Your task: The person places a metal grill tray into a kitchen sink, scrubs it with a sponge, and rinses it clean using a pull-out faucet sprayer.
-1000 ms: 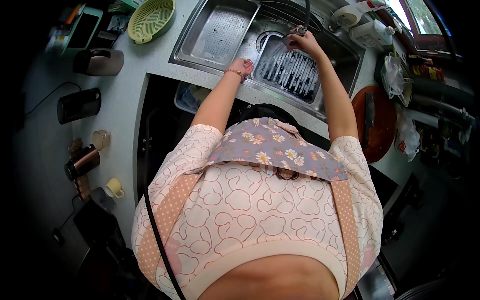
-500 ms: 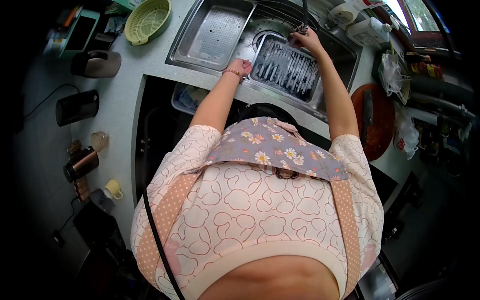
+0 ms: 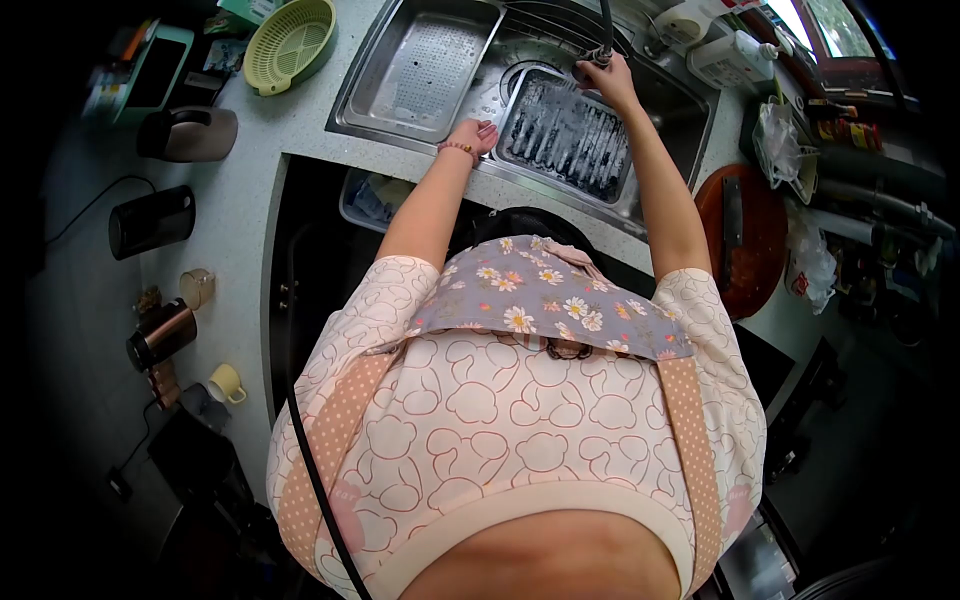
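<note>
My right hand [image 3: 610, 80] is closed around the dark head of a faucet sprayer [image 3: 597, 58] above the sink's right basin. Below it lies a rectangular metal tray [image 3: 568, 135] with dark ridges, wet and streaked with water. Beside the tray's left edge is my left hand [image 3: 470, 138], its fingers loosely curled and apart, with nothing visible in them. Whether it touches the tray rim I cannot tell. A beaded bracelet circles the left wrist.
A perforated metal drainer [image 3: 425, 65] fills the left basin. On the counter stand a yellow-green colander [image 3: 290, 45], a kettle [image 3: 188, 135] and a yellow mug [image 3: 227, 382]. To the right are a round wooden board [image 3: 755, 240] with a cleaver [image 3: 733, 212] and a white bottle [image 3: 732, 62].
My right hand and the sprayer have shifted slightly left and up. My left hand has moved a little left. The whole view has shifted slightly.
</note>
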Tool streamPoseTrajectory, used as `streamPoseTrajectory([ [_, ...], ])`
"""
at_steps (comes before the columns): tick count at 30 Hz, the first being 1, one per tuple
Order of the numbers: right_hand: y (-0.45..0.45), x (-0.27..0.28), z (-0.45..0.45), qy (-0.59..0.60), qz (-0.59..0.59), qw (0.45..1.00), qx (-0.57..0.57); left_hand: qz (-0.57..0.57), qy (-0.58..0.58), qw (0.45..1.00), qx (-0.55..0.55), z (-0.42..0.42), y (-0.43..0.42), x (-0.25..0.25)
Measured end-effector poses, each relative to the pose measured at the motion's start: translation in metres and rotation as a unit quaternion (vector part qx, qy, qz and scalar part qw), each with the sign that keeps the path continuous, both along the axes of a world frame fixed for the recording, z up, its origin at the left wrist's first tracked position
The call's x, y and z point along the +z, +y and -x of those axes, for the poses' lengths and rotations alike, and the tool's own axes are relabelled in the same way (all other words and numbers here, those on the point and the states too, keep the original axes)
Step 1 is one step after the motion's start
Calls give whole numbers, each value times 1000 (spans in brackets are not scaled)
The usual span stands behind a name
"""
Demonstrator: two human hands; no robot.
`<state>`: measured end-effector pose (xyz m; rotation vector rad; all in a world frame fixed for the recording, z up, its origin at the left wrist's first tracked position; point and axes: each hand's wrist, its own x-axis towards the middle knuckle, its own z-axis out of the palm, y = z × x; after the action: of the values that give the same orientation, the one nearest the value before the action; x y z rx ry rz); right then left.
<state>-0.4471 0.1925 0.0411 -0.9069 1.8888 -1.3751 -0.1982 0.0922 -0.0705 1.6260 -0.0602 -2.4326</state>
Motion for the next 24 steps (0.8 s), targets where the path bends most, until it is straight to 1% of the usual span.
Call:
streamPoseTrajectory([
  [1,-3,-5,1,32,34,999,-25,4,4,1000,3,-2,0,2],
  [2,-4,-11,1,-7,66,998,-25,9,8,1000,5,-4,0,5],
  [5,-6,-6,-5,-93,69,993,20,25,3,1000,-8,-6,-3,-7],
  [8,-8,-9,-8,-75,68,995,15,6,1,1000,0,-8,-7,-9],
  [11,-7,-16,-4,-24,66,998,-1,8,12,1000,4,-14,-7,-6],
  [14,-4,-32,15,29,27,999,-2,9,8,1000,11,-13,-7,-1],
  [17,6,-20,25,82,-22,996,-5,28,4,1000,4,-10,-8,-8],
  [18,7,-19,29,126,-58,990,-6,27,3,1000,1,-9,-8,-6],
  [21,20,-9,36,161,-79,983,-25,20,2,1000,-3,-6,-7,0],
  [22,24,-2,34,216,-106,969,-52,17,3,1000,1,-5,-6,3],
  [24,29,12,36,240,-132,961,-42,17,1,1000,1,-3,-4,10],
])
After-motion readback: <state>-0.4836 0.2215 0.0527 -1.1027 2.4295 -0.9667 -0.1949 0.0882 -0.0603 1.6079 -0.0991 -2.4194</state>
